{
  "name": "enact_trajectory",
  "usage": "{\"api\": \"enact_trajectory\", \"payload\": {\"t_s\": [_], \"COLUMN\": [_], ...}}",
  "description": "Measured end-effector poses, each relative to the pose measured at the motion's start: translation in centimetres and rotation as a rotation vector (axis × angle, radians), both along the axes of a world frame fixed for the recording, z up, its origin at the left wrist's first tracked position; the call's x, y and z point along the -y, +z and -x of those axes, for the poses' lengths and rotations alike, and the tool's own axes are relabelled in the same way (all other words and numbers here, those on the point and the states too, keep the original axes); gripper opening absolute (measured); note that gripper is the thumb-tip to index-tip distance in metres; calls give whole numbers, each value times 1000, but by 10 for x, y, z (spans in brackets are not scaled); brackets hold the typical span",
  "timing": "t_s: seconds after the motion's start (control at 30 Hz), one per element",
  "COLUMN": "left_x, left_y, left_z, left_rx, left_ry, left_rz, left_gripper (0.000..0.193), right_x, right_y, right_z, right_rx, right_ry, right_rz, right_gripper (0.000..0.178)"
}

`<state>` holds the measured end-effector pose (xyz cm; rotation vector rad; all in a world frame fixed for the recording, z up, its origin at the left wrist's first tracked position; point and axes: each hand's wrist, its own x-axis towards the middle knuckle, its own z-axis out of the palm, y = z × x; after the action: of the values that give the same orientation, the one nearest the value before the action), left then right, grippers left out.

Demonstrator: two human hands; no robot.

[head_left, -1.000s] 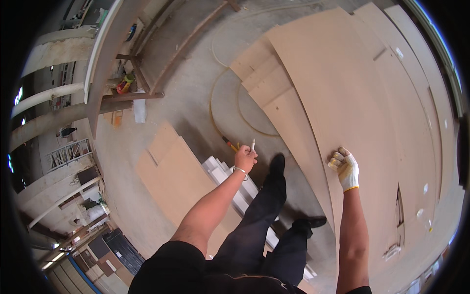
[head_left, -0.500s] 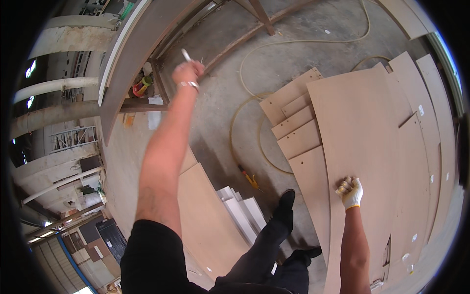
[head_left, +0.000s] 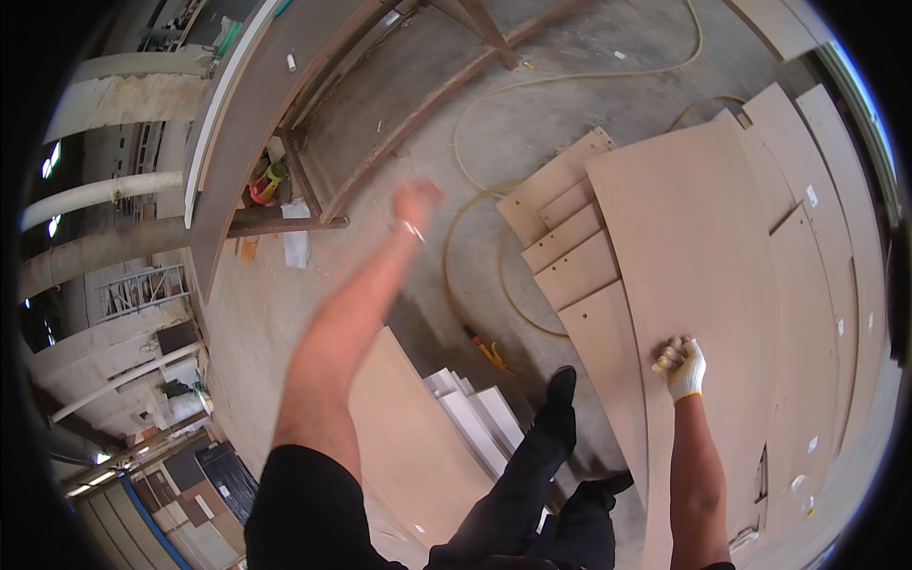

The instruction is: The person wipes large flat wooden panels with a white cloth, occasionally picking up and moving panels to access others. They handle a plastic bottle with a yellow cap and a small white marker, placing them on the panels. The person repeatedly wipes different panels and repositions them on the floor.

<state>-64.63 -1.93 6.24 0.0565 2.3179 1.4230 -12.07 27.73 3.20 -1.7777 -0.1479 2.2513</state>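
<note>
The person's bare left hand point(head_left: 418, 199), a bracelet point(head_left: 411, 231) at its wrist, is a blur above the concrete floor point(head_left: 570, 85); I can't tell whether it's spread or closed. Over on the right, the right hand point(head_left: 681, 369), in a white knit glove point(head_left: 687, 380), makes a loose fist over the large tan panel point(head_left: 689, 247); whether they touch, I can't say. A small white cylinder point(head_left: 292, 63) rests on the dark brown board point(head_left: 252, 114), well apart from both hands.

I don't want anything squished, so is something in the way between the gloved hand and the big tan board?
Nothing visible is in the way. The gloved right hand shows in front of the big tan board, with nothing else seen between them. Whether they touch, I can't tell.
</note>
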Motion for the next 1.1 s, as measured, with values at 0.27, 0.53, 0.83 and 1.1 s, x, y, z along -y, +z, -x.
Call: {"api": "enact_trajectory", "payload": {"t_s": [0.27, 0.53, 0.83, 1.1], "left_x": [38, 8, -96, -107], "left_y": [-33, -39, -52, -44], "left_z": [-463, -605, -670, -743], "left_rx": [480, 567, 833, 740], "left_ry": [-394, -683, -387, -303], "left_rz": [127, 130, 234, 296], "left_gripper": [17, 24, 32, 64], "right_x": [4, 170, 300, 301], "right_y": [-15, -20, -14, -32], "right_z": [-24, -265, -601, -706], "right_rx": [-134, -465, 415, 226], "right_ry": [18, -283, -1209, -1635], "right_rz": [-51, -198, -38, 82], "right_gripper": [36, 33, 39, 42]}}
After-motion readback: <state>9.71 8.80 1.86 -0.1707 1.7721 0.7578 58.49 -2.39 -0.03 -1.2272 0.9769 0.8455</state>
